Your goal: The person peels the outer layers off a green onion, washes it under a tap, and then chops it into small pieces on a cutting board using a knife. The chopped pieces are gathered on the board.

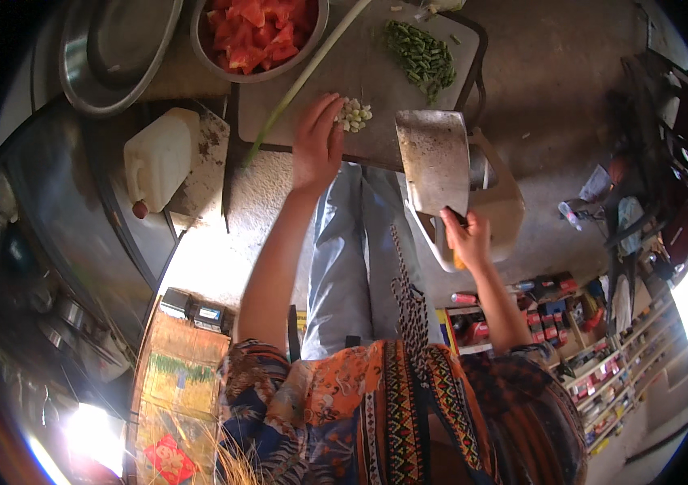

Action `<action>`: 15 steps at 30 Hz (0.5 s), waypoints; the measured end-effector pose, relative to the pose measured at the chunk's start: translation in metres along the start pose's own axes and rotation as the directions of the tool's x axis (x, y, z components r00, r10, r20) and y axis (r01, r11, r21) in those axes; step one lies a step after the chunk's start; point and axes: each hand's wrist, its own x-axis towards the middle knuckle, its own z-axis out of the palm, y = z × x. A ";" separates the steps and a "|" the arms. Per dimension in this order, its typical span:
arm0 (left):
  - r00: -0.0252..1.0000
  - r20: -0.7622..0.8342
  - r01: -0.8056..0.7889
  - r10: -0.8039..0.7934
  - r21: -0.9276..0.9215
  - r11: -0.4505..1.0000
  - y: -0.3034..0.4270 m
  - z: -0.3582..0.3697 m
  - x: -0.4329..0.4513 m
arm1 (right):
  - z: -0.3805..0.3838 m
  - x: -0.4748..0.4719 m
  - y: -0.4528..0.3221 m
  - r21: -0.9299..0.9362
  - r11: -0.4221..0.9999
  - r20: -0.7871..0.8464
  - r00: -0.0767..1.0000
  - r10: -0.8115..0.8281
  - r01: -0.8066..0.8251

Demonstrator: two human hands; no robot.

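My left hand (318, 142) rests at the near edge of the cutting board (271, 121), its fingertips against a small heap of chopped pale scallion (354, 115). In my right hand (468, 236) is the handle of a broad cleaver (433, 154), its blade pointing away from me at the board's near right edge. A long scallion stalk (304, 76) lies slantwise across the board's left part, its green end past the edge. Cut green vegetable pieces (421, 57) are heaped at the board's upper right.
A metal bowl of cut tomatoes (253, 36) stands at the board's upper left, with a large metal basin (119, 54) farther left. A plastic jug (162, 160) is left of the board. Below the cleaver is a beige plastic stool or container (504, 206). Stocked shelves (614, 388) are at lower right.
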 end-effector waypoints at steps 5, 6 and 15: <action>0.957 -0.290 -0.047 0.025 -0.071 0.996 -0.001 0.040 -0.004 | 0.046 0.009 -0.013 0.403 0.912 0.086 0.995 0.043 -0.074; 0.950 -0.313 -0.047 0.012 -0.104 0.993 0.003 0.044 -0.002 | 0.054 0.012 -0.010 0.449 0.889 0.087 0.994 0.061 -0.094; 0.929 -0.358 -0.048 -0.094 -0.368 0.929 0.026 0.071 0.009 | 0.090 0.032 -0.026 0.428 0.895 0.154 0.986 0.065 -0.125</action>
